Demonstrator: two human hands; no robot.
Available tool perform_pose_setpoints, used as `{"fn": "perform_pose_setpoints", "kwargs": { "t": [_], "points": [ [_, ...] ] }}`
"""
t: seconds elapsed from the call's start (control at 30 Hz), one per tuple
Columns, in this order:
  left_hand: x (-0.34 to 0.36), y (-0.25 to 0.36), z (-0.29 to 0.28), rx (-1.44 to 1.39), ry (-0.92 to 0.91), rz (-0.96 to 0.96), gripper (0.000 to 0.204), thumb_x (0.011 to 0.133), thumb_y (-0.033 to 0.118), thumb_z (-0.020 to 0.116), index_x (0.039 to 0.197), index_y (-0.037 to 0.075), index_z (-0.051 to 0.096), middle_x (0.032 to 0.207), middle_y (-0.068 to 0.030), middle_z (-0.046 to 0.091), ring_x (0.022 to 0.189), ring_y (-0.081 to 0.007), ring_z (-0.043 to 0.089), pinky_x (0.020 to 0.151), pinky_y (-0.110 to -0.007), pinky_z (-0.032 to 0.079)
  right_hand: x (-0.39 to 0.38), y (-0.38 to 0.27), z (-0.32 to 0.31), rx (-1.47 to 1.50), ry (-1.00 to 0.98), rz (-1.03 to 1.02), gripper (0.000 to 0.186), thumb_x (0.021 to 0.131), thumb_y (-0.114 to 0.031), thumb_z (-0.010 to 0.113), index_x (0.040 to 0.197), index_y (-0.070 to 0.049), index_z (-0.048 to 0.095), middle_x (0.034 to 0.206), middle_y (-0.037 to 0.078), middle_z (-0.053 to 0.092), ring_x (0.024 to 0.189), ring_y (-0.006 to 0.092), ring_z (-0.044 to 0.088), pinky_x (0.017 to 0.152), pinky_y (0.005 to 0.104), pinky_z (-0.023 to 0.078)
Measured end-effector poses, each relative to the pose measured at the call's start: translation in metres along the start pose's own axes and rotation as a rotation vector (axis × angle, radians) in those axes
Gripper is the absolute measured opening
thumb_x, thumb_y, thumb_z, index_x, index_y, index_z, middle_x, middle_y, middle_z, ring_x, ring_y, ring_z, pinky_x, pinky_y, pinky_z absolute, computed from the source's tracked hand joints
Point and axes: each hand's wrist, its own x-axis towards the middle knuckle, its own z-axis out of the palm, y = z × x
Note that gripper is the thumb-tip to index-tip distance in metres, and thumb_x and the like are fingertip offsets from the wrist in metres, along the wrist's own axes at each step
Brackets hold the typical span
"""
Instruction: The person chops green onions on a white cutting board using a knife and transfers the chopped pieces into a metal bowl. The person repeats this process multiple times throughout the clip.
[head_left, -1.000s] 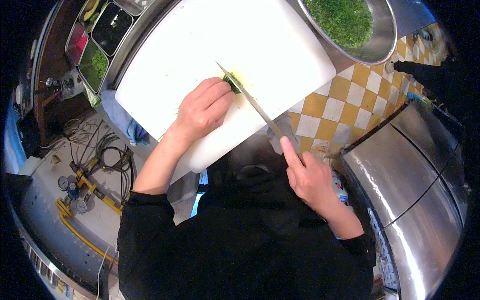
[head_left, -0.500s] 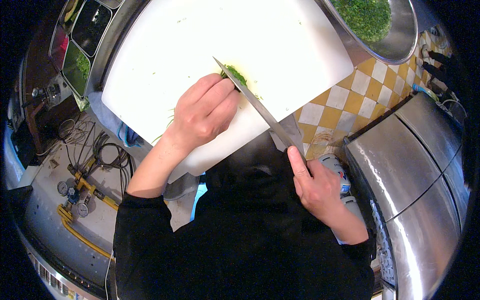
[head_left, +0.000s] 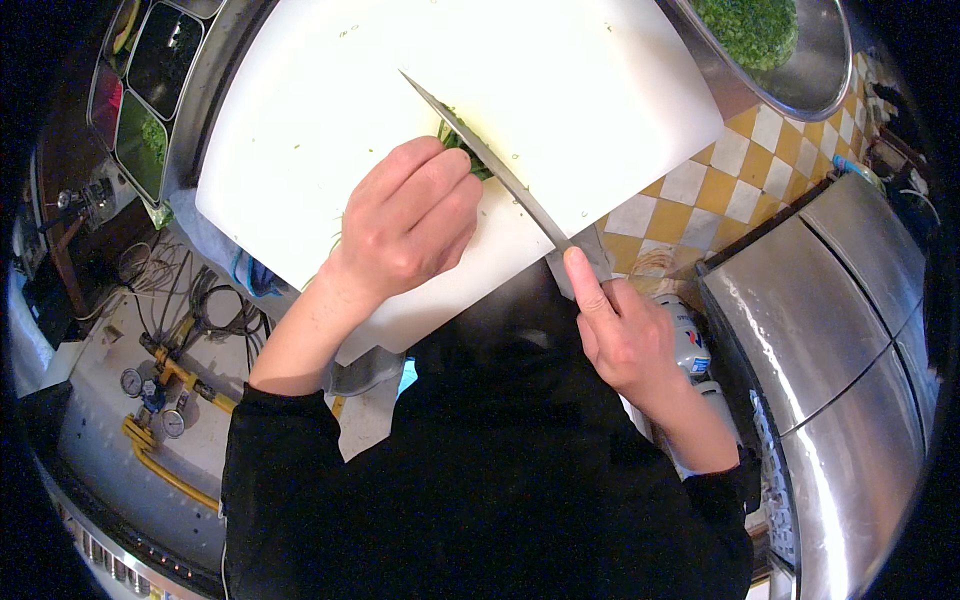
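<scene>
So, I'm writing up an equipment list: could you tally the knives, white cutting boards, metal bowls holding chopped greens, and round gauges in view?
Knife: 1
White cutting board: 1
Metal bowl holding chopped greens: 1
Round gauges: 2
Total: 5

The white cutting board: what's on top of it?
Greens pinched by the left hand, a knife across them, plus scattered green bits. Whatever lies directly beneath hand and blade is hidden.

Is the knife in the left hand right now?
No, the right hand grips the knife by its handle, while the left hand holds the greens on the white cutting board.
</scene>
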Motion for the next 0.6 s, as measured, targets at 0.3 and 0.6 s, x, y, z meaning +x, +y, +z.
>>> {"fn": "perform_pose_setpoints", "kwargs": {
  "t": [0.3, 0.6],
  "points": [
    [-0.001, -0.003, 0.004, 0.046, 0.049, 0.043, 0.023, 0.063, -0.004, 0.074, 0.086, -0.001, 0.069, 0.095, -0.0120, 0.067, 0.086, -0.0297, 0.066, 0.074, -0.035, 0.057, -0.028, -0.012, -0.017, -0.016, -0.010, -0.019, 0.067, 0.078, -0.004, 0.060, 0.144, -0.015, 0.054, 0.071, 0.005, 0.044, 0.051, 0.0187, 0.051, 0.043, 0.0334, 0.046],
    [-0.002, -0.002, 0.002, 0.022, 0.020, 0.027, 0.022, 0.067, -0.004, 0.076, 0.087, 0.000, 0.069, 0.095, -0.0115, 0.067, 0.086, -0.0303, 0.067, 0.076, -0.037, 0.058, -0.018, -0.010, -0.007, -0.044, 0.018, 0.003, 0.066, 0.078, -0.005, 0.061, 0.143, -0.014, 0.055, 0.071, 0.004, 0.044, 0.049, 0.0183, 0.050, 0.044, 0.0337, 0.046]
  ]
}}
